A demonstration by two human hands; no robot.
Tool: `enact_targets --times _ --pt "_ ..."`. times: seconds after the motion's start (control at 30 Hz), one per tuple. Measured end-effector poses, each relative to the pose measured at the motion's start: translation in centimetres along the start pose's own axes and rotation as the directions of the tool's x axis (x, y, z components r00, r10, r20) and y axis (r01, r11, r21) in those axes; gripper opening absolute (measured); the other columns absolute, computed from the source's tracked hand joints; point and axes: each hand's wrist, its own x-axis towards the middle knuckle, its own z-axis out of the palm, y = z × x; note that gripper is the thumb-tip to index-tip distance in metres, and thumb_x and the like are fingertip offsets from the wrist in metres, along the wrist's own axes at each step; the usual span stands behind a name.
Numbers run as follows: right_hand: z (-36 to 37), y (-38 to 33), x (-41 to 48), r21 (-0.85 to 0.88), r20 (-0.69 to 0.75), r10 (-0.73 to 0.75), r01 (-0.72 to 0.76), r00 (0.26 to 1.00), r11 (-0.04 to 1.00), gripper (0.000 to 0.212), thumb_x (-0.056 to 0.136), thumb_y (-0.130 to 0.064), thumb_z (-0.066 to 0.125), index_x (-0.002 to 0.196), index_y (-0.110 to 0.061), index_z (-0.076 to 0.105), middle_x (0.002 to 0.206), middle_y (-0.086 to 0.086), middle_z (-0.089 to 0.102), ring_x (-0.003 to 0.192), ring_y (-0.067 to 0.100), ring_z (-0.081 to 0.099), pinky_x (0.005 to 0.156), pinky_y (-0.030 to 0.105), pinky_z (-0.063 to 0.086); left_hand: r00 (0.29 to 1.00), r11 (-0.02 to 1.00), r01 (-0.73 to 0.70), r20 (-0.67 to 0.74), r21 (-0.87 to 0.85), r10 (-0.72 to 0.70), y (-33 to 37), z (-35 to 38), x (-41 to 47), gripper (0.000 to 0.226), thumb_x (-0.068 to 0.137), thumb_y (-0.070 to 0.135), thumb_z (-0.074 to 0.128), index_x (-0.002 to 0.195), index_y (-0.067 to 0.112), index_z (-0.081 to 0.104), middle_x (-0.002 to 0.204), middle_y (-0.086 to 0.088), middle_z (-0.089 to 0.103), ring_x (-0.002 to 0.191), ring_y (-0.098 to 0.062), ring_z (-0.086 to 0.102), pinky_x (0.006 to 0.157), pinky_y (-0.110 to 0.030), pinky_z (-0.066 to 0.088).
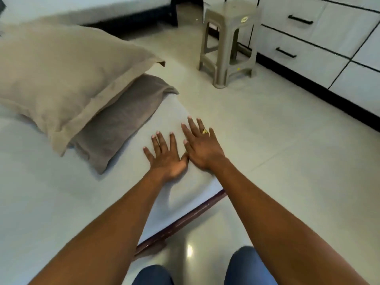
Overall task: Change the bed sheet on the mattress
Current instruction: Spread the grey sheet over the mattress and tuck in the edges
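Head view: sheet is pressed flat by released left hand and right hand; wrinkles should be swept toward 3 o'clock.

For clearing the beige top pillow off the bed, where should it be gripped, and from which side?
Grip the beige pillow at its flat border along the near edge, coming from the person's side. That edge lies raised on the darker pillow beneath, so fingers could likely slide under it.
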Motion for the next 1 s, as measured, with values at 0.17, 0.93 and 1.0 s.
enact_targets --times 0.17,0.93,1.0 --pt "-1.0 -0.3 0.9 0.0 0.123 0.002 -0.002 0.992 1.0 0.064 0.108 -0.04 0.019 0.163 -0.024 -0.009 0.168 0.002 -0.025 0.154 0.027 -0.023 0.124 0.06 0.004 0.987 0.998 0.068 0.145 0.002 -0.068 0.9 -1.2 1.0 0.081 0.097 0.068 0.008 0.143 0.026 -0.044 0.148 -0.014 -0.052 0.139 -0.032 -0.047 0.114 -0.066 -0.018" --pt "-6.6 -0.1 15.3 -0.003 0.698 -0.5 0.7 0.513 0.714 0.092 0.1 -0.045 0.05 0.162 -0.014 -0.01 0.165 0.021 -0.025 0.153 0.041 -0.021 0.122 0.066 -0.001 0.988 0.981 0.128 0.104 -0.144 -0.114 1.9 -5.5 -1.7 0.099 0.09 0.063 0.049 0.161 0.019 -0.004 0.165 -0.019 -0.019 0.152 -0.039 -0.018 0.117 -0.07 0.004" --pt "-7.1 -0.9 15.9 -0.012 0.805 -0.427 0.73 0.412 0.683 0.109 0.095 -0.053 0.056 0.158 -0.015 -0.024 0.159 0.021 -0.038 0.148 0.042 -0.032 0.12 0.065 -0.01 0.948 0.932 0.309 0.136 -0.19 -0.287 3.3 -6.4 -3.2 0.109 0.083 0.067 0.059 0.162 0.023 -0.002 0.166 -0.021 -0.016 0.153 -0.041 -0.015 0.113 -0.075 0.008"
